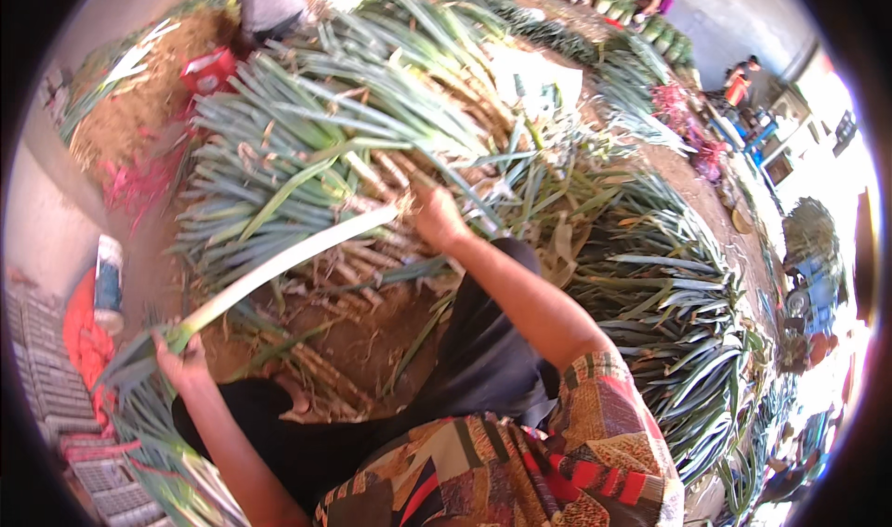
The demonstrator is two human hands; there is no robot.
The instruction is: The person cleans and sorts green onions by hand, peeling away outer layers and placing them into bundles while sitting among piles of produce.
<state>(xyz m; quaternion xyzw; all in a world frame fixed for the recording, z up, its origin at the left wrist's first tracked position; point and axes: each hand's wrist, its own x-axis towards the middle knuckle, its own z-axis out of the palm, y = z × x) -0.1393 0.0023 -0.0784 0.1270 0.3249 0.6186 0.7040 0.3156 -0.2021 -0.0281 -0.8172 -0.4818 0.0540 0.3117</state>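
A long green onion [297, 253] with a clean white stalk slants across my lap, its root end up and to the right. My left hand [184, 362] is closed around it where the white turns to green leaves. At the root end my right hand [437, 216] is closed, with its fingers curled against the roots; its fingertips are partly hidden. Just beyond lies a big heap of unpeeled green onions [307, 127], brown-skinned stalks toward the right and leaves toward the left. Loose stalks [321, 374] lie on the ground between my legs.
To my right spreads another pile of green onions [669, 313]. On the left are a white bottle-like container [109, 285], an orange cloth [84, 332] and a plastic crate [42, 360]. A red container [209, 70] and a person [274, 2] are beyond the heap. Other people sit far right.
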